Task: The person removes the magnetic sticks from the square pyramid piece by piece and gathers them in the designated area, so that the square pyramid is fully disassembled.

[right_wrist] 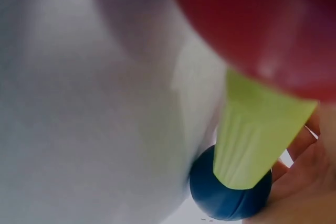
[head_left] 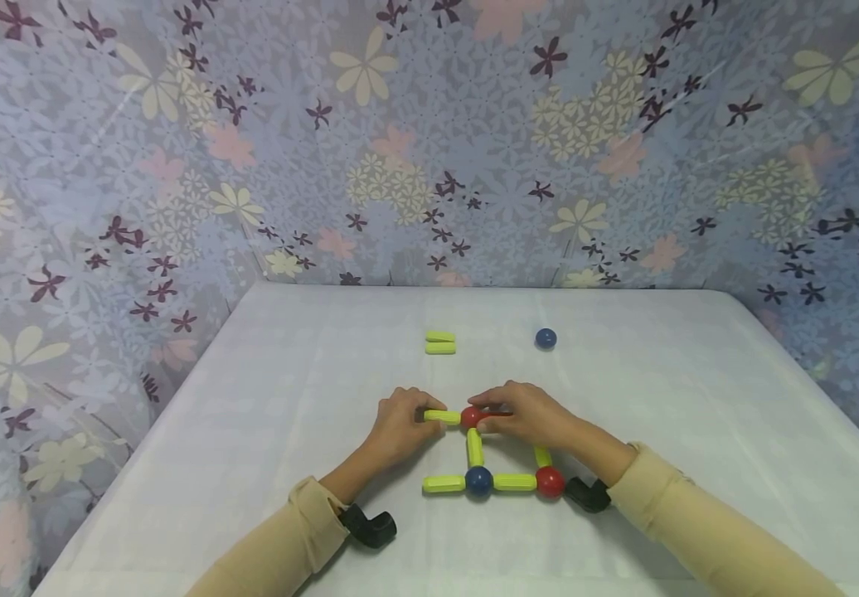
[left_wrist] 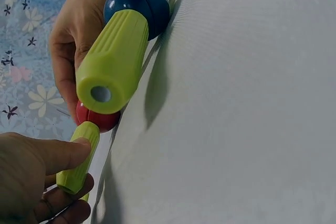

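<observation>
On the table lies a joined frame of yellow-green ribbed rods and balls. My left hand [head_left: 402, 424] pinches a yellow-green rod [left_wrist: 79, 169] between thumb and fingers; its far end meets a red ball [head_left: 470, 417]. From the right, my right hand [head_left: 530, 412] grips that ball, thumb in front and fingers behind. Another rod [head_left: 475, 448] runs from there toward a blue ball [head_left: 478, 482] at the near side. That blue ball also carries a rod [head_left: 444, 483] pointing left and one [head_left: 515, 482] leading to a second red ball [head_left: 550, 482]. My right hand partly covers the frame's far right.
Two loose yellow-green rods [head_left: 440, 342] lie side by side farther back. A loose blue ball [head_left: 545, 338] sits to their right. Black wrist cameras [head_left: 370, 528] hang by both wrists, the right one close to the near red ball. Flowered cloth [head_left: 429, 141] stands behind the table.
</observation>
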Action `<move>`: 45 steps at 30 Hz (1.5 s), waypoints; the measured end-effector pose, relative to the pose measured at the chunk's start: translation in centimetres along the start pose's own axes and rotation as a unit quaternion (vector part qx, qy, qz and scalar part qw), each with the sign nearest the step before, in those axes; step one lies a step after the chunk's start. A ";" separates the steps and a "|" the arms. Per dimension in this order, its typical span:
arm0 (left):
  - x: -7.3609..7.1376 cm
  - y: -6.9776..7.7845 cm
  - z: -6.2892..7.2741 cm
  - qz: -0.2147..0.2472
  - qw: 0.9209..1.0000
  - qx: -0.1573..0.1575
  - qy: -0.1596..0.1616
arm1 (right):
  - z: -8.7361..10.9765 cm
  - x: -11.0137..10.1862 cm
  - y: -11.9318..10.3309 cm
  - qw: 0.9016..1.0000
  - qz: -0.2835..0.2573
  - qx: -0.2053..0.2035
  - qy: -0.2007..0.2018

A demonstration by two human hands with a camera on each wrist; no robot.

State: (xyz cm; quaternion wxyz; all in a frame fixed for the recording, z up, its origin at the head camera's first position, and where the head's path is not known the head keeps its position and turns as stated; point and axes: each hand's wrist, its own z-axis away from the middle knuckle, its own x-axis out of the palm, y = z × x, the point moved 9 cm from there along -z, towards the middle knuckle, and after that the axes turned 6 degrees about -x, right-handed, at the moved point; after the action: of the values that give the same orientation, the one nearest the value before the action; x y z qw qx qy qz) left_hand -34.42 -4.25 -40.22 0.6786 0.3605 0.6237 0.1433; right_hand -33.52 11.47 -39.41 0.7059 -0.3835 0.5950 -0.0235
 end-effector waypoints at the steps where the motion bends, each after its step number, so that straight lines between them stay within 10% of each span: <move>1: 0.0 0.0 0.0 -0.001 1.000 0.000 0.000 | -0.1 0.1 0.0 1.000 0.001 0.000 -0.001; 20: -0.2 -0.4 0.0 0.019 1.000 0.003 -0.003 | -0.5 0.2 -0.3 0.999 0.031 -0.006 -0.008; 29: -2.1 -2.0 -0.8 0.040 0.998 -0.015 0.046 | -0.4 0.4 0.3 1.000 0.023 0.007 -0.012; 45: -0.7 -1.9 -8.3 -0.096 0.991 -0.046 0.084 | -0.2 0.3 0.4 1.000 0.018 0.008 -0.009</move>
State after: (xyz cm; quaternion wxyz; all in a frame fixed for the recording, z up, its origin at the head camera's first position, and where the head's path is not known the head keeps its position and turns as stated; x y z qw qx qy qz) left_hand -42.94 -3.51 -40.66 0.6498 0.2545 0.7032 0.1360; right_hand -33.76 11.45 -39.90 0.7149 -0.3667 0.5952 -0.0120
